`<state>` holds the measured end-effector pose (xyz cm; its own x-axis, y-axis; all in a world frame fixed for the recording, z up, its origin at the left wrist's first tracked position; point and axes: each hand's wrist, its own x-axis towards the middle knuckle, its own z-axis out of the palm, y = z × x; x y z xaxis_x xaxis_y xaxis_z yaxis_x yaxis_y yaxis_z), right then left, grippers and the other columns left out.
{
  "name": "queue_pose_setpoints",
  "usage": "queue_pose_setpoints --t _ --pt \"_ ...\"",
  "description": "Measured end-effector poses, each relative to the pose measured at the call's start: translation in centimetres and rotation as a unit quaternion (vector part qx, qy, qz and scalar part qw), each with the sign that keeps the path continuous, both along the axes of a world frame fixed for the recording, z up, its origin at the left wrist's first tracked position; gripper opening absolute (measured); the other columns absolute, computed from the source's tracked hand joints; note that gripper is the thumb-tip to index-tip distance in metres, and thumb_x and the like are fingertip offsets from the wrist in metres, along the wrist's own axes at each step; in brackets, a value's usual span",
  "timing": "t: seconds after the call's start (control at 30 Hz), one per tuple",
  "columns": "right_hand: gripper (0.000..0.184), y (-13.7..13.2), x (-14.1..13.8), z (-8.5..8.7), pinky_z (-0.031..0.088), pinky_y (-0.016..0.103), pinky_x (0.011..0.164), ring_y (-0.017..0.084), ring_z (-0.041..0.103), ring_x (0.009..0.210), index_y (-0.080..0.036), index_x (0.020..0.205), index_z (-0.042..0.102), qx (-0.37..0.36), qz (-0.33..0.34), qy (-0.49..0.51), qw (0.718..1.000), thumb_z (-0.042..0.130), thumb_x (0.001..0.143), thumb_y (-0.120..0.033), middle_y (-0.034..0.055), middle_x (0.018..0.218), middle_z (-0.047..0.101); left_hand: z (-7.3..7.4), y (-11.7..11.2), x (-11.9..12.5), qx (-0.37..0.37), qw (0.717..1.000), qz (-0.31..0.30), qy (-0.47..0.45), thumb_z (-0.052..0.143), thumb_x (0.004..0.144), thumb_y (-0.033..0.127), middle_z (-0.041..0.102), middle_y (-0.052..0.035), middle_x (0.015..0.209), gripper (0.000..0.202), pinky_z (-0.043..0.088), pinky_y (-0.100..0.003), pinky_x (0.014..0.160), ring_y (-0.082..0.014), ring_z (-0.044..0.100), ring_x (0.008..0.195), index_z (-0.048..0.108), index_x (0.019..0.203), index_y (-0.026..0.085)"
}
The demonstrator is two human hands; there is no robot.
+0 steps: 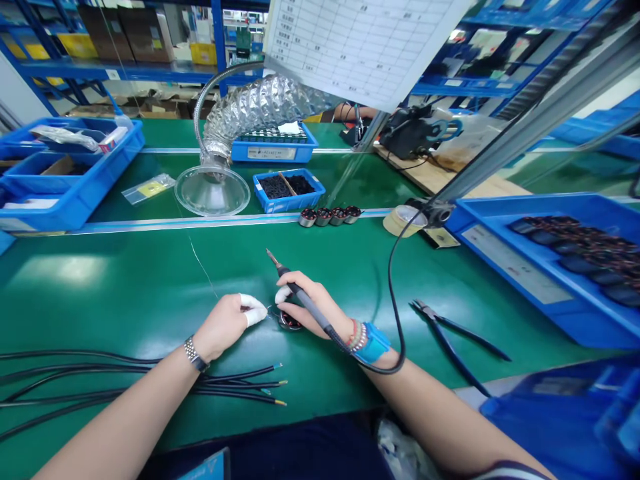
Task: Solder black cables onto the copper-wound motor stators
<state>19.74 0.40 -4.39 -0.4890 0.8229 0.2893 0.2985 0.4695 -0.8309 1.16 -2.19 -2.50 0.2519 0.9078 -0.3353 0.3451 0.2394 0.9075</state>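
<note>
My right hand (313,303) is closed around a black soldering iron (295,288), its tip pointing up and to the left. The same hand rests on a small round motor stator (289,323) on the green mat. My left hand (230,323), with white cots on its fingertips, is pinched shut at the stator's left side; it seems to hold a thin solder wire (203,267) that runs up and left. A blue strap sits on my right wrist, a watch on my left.
Black cables with stripped ends (240,383) lie near my left arm. Black cutters (450,333) lie to the right. Several stators (330,215), a tape roll (403,220), a fume hood (213,190) and blue bins (287,189) stand beyond.
</note>
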Motion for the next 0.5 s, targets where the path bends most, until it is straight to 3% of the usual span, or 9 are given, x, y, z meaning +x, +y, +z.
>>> queue_pose_setpoints --t 0.13,0.33,0.5 --pt "0.025 -0.1 -0.7 0.6 0.046 0.020 0.063 0.009 0.056 0.063 -0.020 0.096 0.045 0.009 0.031 0.020 0.999 0.054 0.075 -0.011 -0.0019 0.075 0.058 -0.2 0.2 -0.1 -0.004 1.000 -0.001 -0.009 0.060 0.066 0.038 0.065 -0.0018 0.070 0.024 0.038 -0.026 0.066 -0.0164 0.054 0.068 0.064 0.068 0.015" --pt "0.013 0.0 -0.9 1.0 0.042 0.017 0.055 0.007 0.050 0.056 -0.018 0.090 0.049 0.084 0.064 -0.049 0.993 0.046 0.079 -0.011 -0.0012 0.074 0.054 -0.1 0.4 -0.3 -0.008 1.000 -0.012 -0.015 0.059 0.067 0.031 0.064 -0.0022 0.070 0.018 0.039 -0.026 0.069 -0.0163 0.054 0.069 0.064 0.068 0.014" --pt "0.013 0.2 -1.2 1.6 0.041 0.017 0.055 0.007 0.050 0.055 -0.018 0.091 0.049 0.082 0.085 -0.058 0.991 0.047 0.080 -0.012 -0.0023 0.071 0.053 -0.1 0.5 -0.7 0.010 0.999 -0.048 -0.012 0.057 0.070 0.033 0.063 -0.0005 0.069 0.020 0.038 -0.025 0.067 -0.0149 0.052 0.067 0.064 0.069 0.014"
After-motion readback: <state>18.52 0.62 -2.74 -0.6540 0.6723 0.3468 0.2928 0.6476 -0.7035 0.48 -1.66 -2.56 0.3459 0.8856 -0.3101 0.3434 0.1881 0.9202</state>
